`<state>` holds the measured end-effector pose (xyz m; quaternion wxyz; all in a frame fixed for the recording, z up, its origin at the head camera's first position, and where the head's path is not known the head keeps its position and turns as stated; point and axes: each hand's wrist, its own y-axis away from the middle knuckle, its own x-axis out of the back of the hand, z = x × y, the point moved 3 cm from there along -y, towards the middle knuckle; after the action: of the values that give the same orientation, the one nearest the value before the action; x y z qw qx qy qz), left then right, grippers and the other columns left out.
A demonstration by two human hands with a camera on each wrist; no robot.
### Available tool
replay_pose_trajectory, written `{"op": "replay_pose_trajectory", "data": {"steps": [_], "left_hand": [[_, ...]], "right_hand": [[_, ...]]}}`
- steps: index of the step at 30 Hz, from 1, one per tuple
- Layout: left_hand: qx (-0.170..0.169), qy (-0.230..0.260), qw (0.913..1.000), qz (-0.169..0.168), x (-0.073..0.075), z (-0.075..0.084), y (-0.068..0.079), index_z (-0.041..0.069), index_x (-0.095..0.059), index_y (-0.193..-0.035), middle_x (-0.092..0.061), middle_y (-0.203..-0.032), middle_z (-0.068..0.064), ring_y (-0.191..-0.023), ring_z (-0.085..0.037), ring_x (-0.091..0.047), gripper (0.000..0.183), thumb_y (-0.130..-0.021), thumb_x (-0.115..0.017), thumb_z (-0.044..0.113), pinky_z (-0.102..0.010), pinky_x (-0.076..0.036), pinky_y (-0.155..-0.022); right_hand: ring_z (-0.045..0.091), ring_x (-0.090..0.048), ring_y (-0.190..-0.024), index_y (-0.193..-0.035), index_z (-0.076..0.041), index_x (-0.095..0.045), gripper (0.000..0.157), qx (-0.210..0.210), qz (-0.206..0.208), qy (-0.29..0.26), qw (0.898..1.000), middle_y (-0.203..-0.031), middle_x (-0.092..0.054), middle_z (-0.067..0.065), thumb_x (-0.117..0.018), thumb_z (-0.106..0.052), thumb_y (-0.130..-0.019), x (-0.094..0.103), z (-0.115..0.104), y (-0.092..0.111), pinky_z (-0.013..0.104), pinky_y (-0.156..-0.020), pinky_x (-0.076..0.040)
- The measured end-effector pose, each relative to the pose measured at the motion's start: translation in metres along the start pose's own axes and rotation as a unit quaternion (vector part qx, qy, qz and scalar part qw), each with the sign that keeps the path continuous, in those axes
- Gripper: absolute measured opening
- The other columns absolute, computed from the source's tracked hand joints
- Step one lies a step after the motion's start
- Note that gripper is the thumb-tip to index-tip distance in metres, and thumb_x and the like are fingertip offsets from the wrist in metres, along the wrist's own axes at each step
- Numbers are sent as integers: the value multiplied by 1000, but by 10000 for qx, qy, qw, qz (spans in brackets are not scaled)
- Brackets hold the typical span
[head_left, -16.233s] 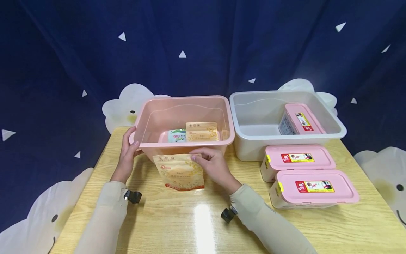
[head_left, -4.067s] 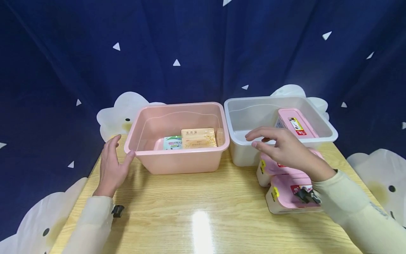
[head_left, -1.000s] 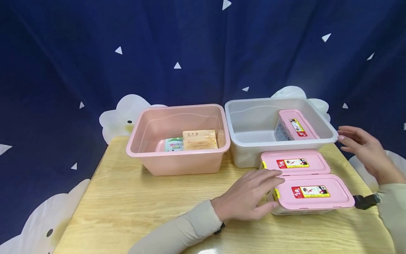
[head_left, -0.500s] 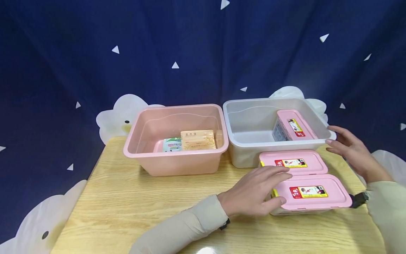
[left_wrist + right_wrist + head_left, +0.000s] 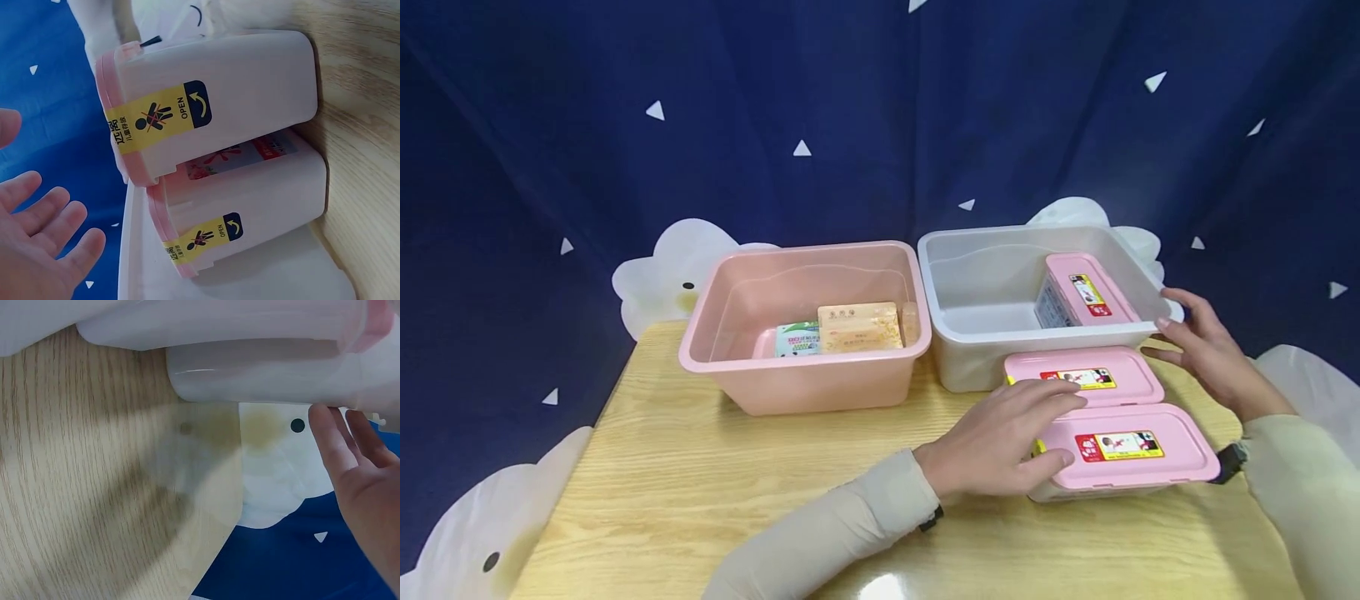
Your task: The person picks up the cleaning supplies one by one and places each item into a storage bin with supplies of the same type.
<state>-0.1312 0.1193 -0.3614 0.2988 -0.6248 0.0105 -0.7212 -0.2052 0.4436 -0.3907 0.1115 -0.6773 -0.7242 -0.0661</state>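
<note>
My left hand (image 5: 996, 442) hovers palm down by the left end of the front pink-lidded plastic box (image 5: 1060, 442), its fingers spread over the lid's edge in the head view. The left wrist view shows those fingers (image 5: 62, 222) apart from the boxes, whose ends carry yellow "OPEN" seals (image 5: 159, 117). A second pink-lidded box (image 5: 1138, 371) lies just behind. My right hand (image 5: 1213, 358) touches the front right corner of the white bin (image 5: 977, 354), thumb at the rim, fingers along the outside. Inside that bin stands another pink-lidded box (image 5: 1093, 292).
Left of the white bin stands a pink bin (image 5: 805, 387). It contains a tan pouch (image 5: 859, 329) and a green-and-white packet (image 5: 796, 340). Both bins stand along the back of the wooden table (image 5: 700, 483), before a dark blue curtain (image 5: 850, 67).
The tan pouch held earlier by the right hand is gone from before the pink bin. My left hand has crossed to the lidded boxes; the right has come onto the white bin's corner.
</note>
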Motion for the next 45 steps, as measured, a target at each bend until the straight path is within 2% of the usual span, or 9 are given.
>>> {"op": "replay_pose_trajectory", "data": {"steps": [5, 10, 12, 15, 21, 29, 36, 41, 45], "left_hand": [[58, 73, 9999, 48, 1, -4, 1, 18, -37, -138, -36, -145, 3, -135, -5, -30, 55, -88, -48, 38, -24, -27, -110], [152, 269, 9994, 141, 2, -10, 4, 18, -36, -138, -37, -144, 1, -135, -5, -30, 56, -88, -49, 37, -22, -23, -112], [183, 291, 9994, 102, 2, -12, 4, 17, -35, -139, -37, -144, 1, -135, -5, -29, 55, -89, -48, 37, -20, -20, -112], [218, 272, 9994, 14, 1, -13, 5, 17, -35, -139, -36, -145, 2, -135, -5, -29, 55, -90, -47, 38, -20, -20, -112], [349, 289, 9989, -154, -7, -13, 8, 19, -35, -139, -36, -145, 5, -134, -4, -31, 54, -90, -46, 40, -22, -25, -111], [384, 285, 9985, -257, -15, -13, 10, 19, -36, -139, -36, -146, 5, -135, -6, -30, 54, -91, -45, 43, -24, -27, -110], [266, 223, 9987, -386, -24, -9, 11, 21, -34, -140, -35, -146, 6, -136, -6, -28, 57, -90, -45, 46, -24, -22, -113], [196, 215, 9986, -432, -30, -5, 14, 20, -36, -138, -36, -144, 6, -134, -5, -30, 57, -89, -46, 47, -21, -21, -112], [191, 80, 9985, -505, -34, -4, 11, 21, -35, -139, -35, -145, 7, -135, -6, -28, 60, -89, -45, 52, -22, -20, -113]], "right_hand": [[-6, -55, -94, -141, -27, -16, 53, 144, 49, 4, 9999, -125, -28, -12, -43, -17, -96, -3, -2, -4, 18, -70, -53], [-4, -57, -97, -140, -28, -12, 54, 79, -18, -604, 9981, -131, -23, -9, -42, -16, -96, -6, -2, -5, 19, -73, -53], [-2, -58, -98, -140, -30, -12, 54, 9, -59, -949, 9955, -132, -22, -8, -42, -16, -96, -7, -2, -6, 20, -74, -53], [1, -58, -99, -139, -30, -13, 53, 30, -73, -1147, 9934, -131, -23, -7, -41, -15, -96, -7, -2, -8, 20, -76, -53], [2, -57, -100, -139, -28, -15, 53, 124, -16, -1123, 9936, -131, -25, -7, -42, -14, -96, -9, 0, -12, 19, -76, -53], [1, -58, -98, -138, -25, -17, 51, 296, 46, -1135, 9931, -129, -28, -7, -42, -12, -96, -12, 1, -12, 20, -76, -53], [2, -58, -99, -139, -25, -16, 52, 323, 30, -1218, 9920, -131, -24, -6, -41, -12, -96, -10, 1, -8, 20, -77, -53], [-1, -58, -98, -139, -27, -16, 51, 210, -7, -1075, 9940, -133, -22, -6, -41, -13, -96, -8, 4, -3, 19, -77, -53], [-1, -58, -99, -139, -26, -16, 51, 327, -16, -1068, 9937, -132, -22, -6, -40, -12, -96, -6, 5, -2, 19, -78, -52]]}}
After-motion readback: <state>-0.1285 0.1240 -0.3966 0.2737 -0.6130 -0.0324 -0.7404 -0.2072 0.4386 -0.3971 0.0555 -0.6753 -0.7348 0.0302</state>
